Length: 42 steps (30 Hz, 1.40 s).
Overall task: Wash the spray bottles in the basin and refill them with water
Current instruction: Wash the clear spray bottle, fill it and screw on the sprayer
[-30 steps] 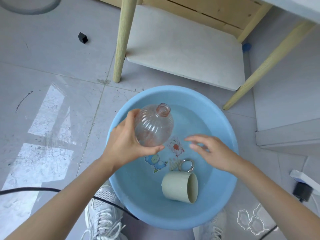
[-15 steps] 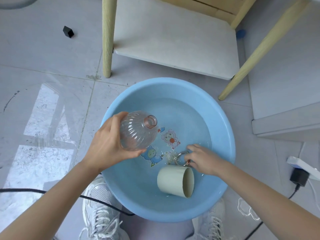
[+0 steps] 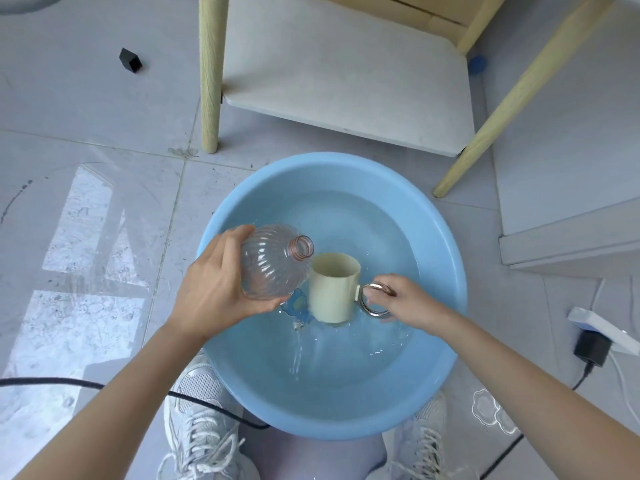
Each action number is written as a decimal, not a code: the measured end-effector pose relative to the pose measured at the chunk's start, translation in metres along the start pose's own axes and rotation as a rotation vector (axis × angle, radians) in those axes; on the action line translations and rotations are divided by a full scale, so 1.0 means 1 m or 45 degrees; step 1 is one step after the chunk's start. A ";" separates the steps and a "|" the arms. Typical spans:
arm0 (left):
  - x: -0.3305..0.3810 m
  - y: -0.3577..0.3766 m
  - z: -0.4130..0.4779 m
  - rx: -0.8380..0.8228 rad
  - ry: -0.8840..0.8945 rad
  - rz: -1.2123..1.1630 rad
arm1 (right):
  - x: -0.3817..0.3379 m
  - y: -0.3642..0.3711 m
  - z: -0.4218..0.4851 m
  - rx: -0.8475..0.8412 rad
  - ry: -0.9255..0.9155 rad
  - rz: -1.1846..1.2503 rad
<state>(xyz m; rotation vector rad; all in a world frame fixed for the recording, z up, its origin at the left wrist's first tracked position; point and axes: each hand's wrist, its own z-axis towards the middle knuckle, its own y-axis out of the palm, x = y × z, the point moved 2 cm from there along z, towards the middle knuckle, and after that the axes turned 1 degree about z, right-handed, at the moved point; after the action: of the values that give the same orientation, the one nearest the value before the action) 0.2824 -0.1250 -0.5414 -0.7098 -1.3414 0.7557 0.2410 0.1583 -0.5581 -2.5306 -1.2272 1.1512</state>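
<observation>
Firmly curled around a clear ribbed bottle (image 3: 273,268), the left hand (image 3: 214,289) holds it tilted over the left side of the blue basin (image 3: 453,271), its open neck just beside a cream mug (image 3: 332,292). The right hand (image 3: 408,299) pinches the mug's metal ring handle (image 3: 375,301), keeping the mug upright above the water while thin streams (image 3: 296,355) fall below.

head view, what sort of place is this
Most likely a room in a home, worked at floor level: a blue basin of water sits on grey floor tiles beside a wooden-legged table, and a power strip with a charger lies at the right.
</observation>
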 end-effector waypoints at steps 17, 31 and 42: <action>-0.003 0.005 0.001 0.019 0.009 0.037 | -0.034 0.008 -0.001 -0.143 0.568 1.105; -0.004 0.008 0.002 0.019 0.020 0.082 | -0.024 0.018 -0.001 0.189 0.304 0.238; -0.005 0.008 0.003 0.023 0.043 0.141 | -0.030 0.019 0.006 0.498 -0.014 -0.055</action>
<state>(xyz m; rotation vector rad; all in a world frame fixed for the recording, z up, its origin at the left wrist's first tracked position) 0.2790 -0.1239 -0.5507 -0.7843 -1.2707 0.8399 0.2377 0.1229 -0.5522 -2.2015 -0.9416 1.2539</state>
